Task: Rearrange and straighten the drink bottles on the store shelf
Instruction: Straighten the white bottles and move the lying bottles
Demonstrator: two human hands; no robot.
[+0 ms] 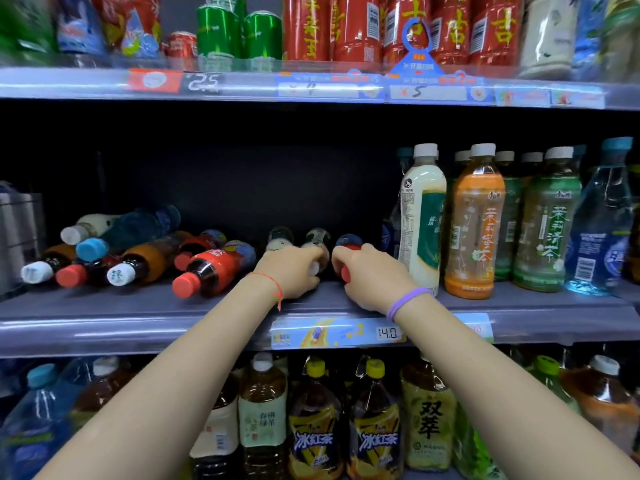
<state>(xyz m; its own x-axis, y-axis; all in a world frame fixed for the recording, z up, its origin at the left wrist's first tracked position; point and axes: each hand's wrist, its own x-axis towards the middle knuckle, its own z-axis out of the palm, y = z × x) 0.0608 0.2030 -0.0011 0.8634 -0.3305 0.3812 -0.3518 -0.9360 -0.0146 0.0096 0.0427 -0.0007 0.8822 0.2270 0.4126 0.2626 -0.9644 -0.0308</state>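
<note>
1. Both hands are closing on lying bottles at the middle of the centre shelf (138, 306). Left hand (289, 270) is wrapping the neck end of a white-capped bottle (316, 241); only a sliver of white cap is showing between the fingers. Right hand (363, 275) is clasping the neck of a red-capped bottle (348, 241), with a strip of red cap peeking out under the thumb.
2. Hidden parts: the two held bottles are showing only their far ends behind the knuckles, dim against the dark shelf back. A third lying bottle (280, 237) is sitting just left of them, its label too blurred to read.
3. Hand pose: both forearms are reaching up and forward from the lower corners, converging at the shelf front, palms down, wrists nearly touching the shelf lip. An orange string band (273, 289) is circling the left wrist, a purple band (405, 301) the right.
4. Toppled bottles (145, 254) are piling at the left, caps facing outward, overlapping so the count is unclear.
5. Upright bottles (485, 220) are standing in rows at the right, the nearest just beside the right hand; rear rows are mostly covered.
6. Upper shelf cans (346, 29) and lower shelf bottles (311, 427) are being cut off by the frame edges; several price tags are smeared by blur.
</note>
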